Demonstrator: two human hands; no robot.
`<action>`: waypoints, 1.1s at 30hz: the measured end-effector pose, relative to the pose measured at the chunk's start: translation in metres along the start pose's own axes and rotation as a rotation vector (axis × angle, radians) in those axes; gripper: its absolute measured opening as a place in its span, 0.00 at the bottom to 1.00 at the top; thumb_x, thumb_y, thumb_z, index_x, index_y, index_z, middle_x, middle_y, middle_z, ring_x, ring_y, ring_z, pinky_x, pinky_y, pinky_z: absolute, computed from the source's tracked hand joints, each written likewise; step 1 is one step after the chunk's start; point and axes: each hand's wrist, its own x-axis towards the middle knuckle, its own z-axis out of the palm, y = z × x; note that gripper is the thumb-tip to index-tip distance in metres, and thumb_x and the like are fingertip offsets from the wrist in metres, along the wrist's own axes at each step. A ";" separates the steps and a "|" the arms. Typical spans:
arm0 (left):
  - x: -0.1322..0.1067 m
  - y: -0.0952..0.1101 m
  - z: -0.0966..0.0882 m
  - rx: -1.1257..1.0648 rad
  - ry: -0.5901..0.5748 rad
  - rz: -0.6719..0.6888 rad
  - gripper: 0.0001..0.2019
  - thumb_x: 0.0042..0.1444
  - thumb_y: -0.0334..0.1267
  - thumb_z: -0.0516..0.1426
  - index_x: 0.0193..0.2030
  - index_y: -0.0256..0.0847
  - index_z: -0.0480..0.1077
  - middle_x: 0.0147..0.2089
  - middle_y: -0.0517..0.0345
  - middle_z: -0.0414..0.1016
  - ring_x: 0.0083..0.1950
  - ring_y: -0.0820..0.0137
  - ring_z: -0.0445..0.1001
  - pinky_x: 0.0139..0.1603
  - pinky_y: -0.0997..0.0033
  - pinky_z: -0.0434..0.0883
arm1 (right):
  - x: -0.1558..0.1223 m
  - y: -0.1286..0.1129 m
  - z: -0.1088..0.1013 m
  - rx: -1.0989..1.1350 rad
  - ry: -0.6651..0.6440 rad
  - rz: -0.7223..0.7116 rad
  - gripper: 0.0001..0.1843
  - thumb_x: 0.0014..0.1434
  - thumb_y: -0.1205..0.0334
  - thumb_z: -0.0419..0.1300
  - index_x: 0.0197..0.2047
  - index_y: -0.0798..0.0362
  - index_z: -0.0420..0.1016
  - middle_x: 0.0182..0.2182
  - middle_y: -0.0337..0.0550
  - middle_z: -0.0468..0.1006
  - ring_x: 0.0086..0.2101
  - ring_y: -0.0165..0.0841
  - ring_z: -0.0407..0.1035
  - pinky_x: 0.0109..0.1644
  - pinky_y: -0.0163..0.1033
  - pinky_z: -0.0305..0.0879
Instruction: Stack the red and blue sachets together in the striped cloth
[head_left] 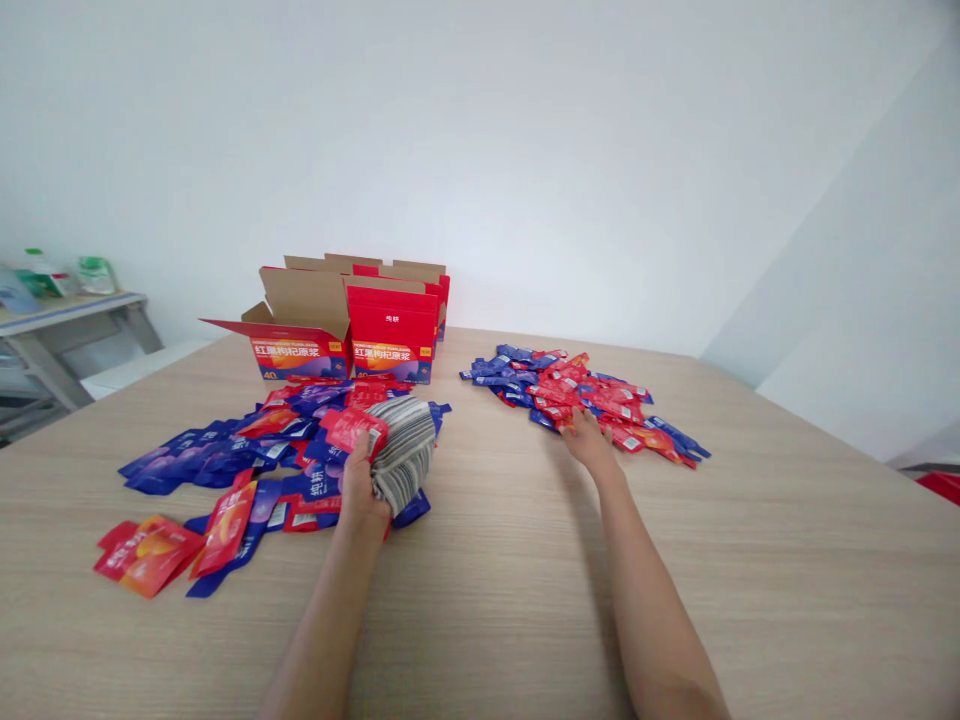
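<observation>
My left hand (364, 490) is closed around a thick stack of pouches (405, 450). A red pouch faces out near my thumb, and the rest shows as grey and white stripes that look like pouch edges. Beneath it spreads a loose pile of red and blue pouches (217, 450). My right hand (589, 440) reaches to the near edge of another red and blue pile (570, 385), fingers stretched out and touching the pouches. I see nothing held in it, though the fingertips are partly hidden.
Red printed cartons with raised flaps stand behind the left pile: an open carton (300, 355), a second carton (391, 335) beside it, and more behind. The wooden table (495, 600) meets a white wall. A side table (67, 312) at far left holds bottles and a green-white pack.
</observation>
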 end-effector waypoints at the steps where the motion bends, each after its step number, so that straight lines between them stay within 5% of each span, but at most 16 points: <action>1: 0.003 0.004 -0.002 -0.021 -0.004 0.013 0.23 0.68 0.48 0.51 0.60 0.35 0.72 0.36 0.46 0.84 0.39 0.58 0.84 0.52 0.52 0.78 | 0.000 0.009 0.008 -0.018 -0.026 0.055 0.33 0.69 0.58 0.46 0.73 0.64 0.54 0.70 0.67 0.56 0.69 0.50 0.52 0.68 0.61 0.51; 5: 0.010 0.009 -0.005 -0.066 -0.004 0.018 0.33 0.68 0.60 0.43 0.63 0.36 0.70 0.42 0.42 0.84 0.46 0.55 0.83 0.55 0.50 0.76 | -0.003 0.022 0.034 -0.039 -0.099 0.159 0.34 0.71 0.53 0.42 0.73 0.62 0.52 0.71 0.65 0.53 0.70 0.48 0.49 0.69 0.61 0.49; 10: 0.006 0.003 -0.005 -0.025 -0.046 0.035 0.37 0.65 0.64 0.43 0.62 0.33 0.70 0.45 0.39 0.83 0.51 0.52 0.81 0.58 0.46 0.74 | 0.002 0.013 0.037 -0.081 -0.154 0.201 0.34 0.68 0.45 0.49 0.66 0.61 0.65 0.65 0.67 0.65 0.65 0.53 0.59 0.67 0.61 0.53; 19: -0.012 -0.030 0.000 -0.043 -0.312 -0.293 0.30 0.66 0.56 0.50 0.64 0.36 0.69 0.51 0.42 0.82 0.54 0.51 0.80 0.60 0.46 0.73 | 0.003 -0.016 0.033 -0.088 -0.244 0.195 0.30 0.59 0.50 0.65 0.62 0.49 0.70 0.57 0.57 0.76 0.56 0.46 0.72 0.56 0.49 0.66; 23: -0.030 -0.048 0.005 0.033 -0.350 -0.389 0.23 0.66 0.45 0.54 0.62 0.34 0.71 0.49 0.44 0.83 0.52 0.52 0.81 0.59 0.49 0.74 | -0.006 -0.019 0.028 -0.100 -0.162 0.226 0.45 0.57 0.45 0.67 0.70 0.55 0.57 0.64 0.69 0.65 0.63 0.56 0.63 0.61 0.57 0.61; 26: -0.039 -0.055 0.008 0.119 -0.318 -0.413 0.20 0.63 0.37 0.57 0.61 0.32 0.71 0.48 0.44 0.83 0.50 0.52 0.82 0.59 0.51 0.75 | -0.009 -0.020 0.026 -0.061 -0.168 0.222 0.49 0.58 0.49 0.69 0.73 0.55 0.50 0.62 0.68 0.68 0.61 0.57 0.65 0.60 0.59 0.62; 33: -0.035 -0.055 0.010 0.068 -0.294 -0.346 0.22 0.65 0.42 0.55 0.63 0.36 0.69 0.49 0.44 0.83 0.49 0.55 0.82 0.58 0.50 0.75 | -0.007 -0.030 0.014 0.170 -0.230 0.081 0.18 0.68 0.54 0.61 0.58 0.53 0.71 0.55 0.48 0.73 0.49 0.40 0.73 0.52 0.51 0.74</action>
